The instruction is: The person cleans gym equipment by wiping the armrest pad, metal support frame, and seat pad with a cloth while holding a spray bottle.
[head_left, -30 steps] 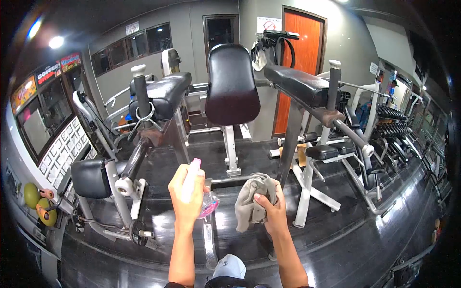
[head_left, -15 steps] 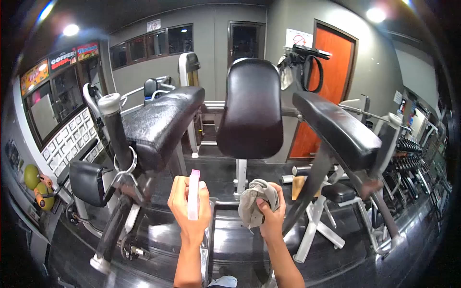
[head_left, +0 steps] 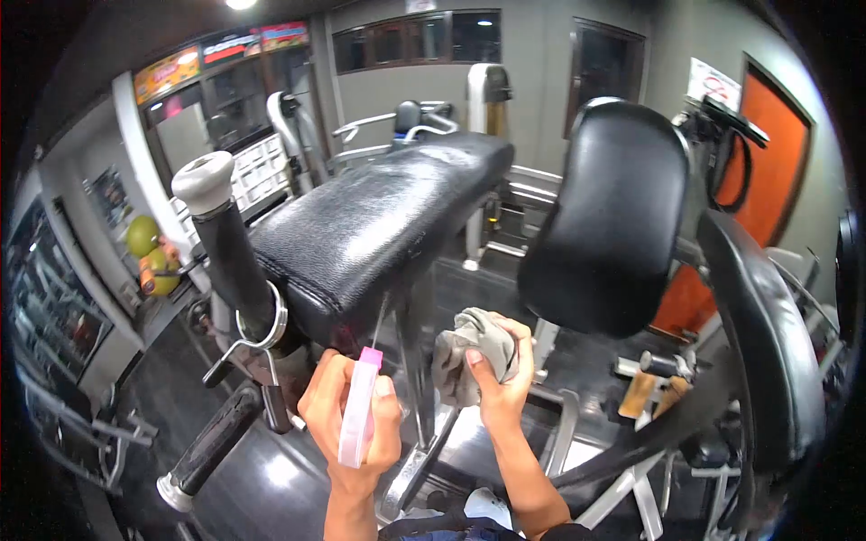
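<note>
My left hand (head_left: 321,415) is wrapped round a spray bottle (head_left: 358,410). Its whitish head and pink nozzle point forward and up, while the lower part is hidden by my fingers. A thin pale streak rises from the nozzle towards the near end of a long black padded armrest (head_left: 379,207); it looks like a jet of liquid. In my right hand (head_left: 507,383) is a crumpled grey cloth (head_left: 462,356), held under the thumb to the right of the bottle. Neither hand touches the pad.
Left of the pad stands a black handle (head_left: 230,243) with a grey end cap and a metal ring clip. A black backrest (head_left: 613,207) rises at centre right. A second pad (head_left: 767,352) stands on the far right. Steel frame tubes (head_left: 419,473) run low near my legs.
My view has turned left and come closer to the left pad. Both hands have moved with it, still holding the bottle and the cloth. The streak from the nozzle now shows.
</note>
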`<move>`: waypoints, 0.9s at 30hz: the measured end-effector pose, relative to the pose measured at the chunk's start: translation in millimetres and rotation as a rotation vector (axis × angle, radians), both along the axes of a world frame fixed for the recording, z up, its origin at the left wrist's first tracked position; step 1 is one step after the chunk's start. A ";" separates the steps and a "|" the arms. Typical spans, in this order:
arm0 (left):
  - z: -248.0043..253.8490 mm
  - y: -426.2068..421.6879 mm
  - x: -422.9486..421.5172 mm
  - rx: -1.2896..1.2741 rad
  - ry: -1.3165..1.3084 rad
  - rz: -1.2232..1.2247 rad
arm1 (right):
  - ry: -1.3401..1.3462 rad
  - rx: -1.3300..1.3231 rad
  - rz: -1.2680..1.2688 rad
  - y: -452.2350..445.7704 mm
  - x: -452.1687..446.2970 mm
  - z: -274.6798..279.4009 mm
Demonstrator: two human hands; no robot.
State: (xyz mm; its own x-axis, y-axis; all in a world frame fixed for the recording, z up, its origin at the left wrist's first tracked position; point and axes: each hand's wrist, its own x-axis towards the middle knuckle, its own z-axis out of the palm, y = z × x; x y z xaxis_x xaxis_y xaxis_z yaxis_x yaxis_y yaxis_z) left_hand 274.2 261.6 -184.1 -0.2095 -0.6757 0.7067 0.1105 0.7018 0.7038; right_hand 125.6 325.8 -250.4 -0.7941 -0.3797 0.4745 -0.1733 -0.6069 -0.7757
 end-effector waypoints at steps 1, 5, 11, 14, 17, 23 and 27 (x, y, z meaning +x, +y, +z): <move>-0.2 0.3 1.1 0.009 0.016 -0.002 | 0.132 -0.038 -0.031 -8.4 0.9 8.1; 2.0 5.8 4.7 0.022 -0.027 0.106 | 0.386 -0.178 -0.099 -39.7 0.5 45.5; 9.1 17.3 13.0 0.157 0.108 0.015 | 0.677 -0.322 0.089 -47.5 15.9 85.5; 5.3 18.4 16.2 0.160 0.234 -0.088 | 0.827 -0.381 0.183 -49.6 15.1 68.5; 4.2 16.7 17.7 0.152 0.162 -0.099 | 0.800 -0.344 -0.057 -62.6 -19.3 70.2; 4.5 15.6 20.7 0.121 0.184 -0.103 | 0.725 -0.427 0.038 -68.1 -11.2 92.3; -1.0 15.4 18.1 0.091 0.206 -0.078 | 0.840 -0.483 0.170 -63.8 4.1 68.7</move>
State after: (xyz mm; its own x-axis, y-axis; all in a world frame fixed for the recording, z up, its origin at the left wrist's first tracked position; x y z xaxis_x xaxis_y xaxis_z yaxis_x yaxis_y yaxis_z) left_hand 292.3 277.0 -185.1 -0.1214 -0.7263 0.6766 0.3098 0.6198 0.7210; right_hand 129.7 262.0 -181.7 -0.0805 -0.0746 0.9940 -0.4361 -0.8940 -0.1024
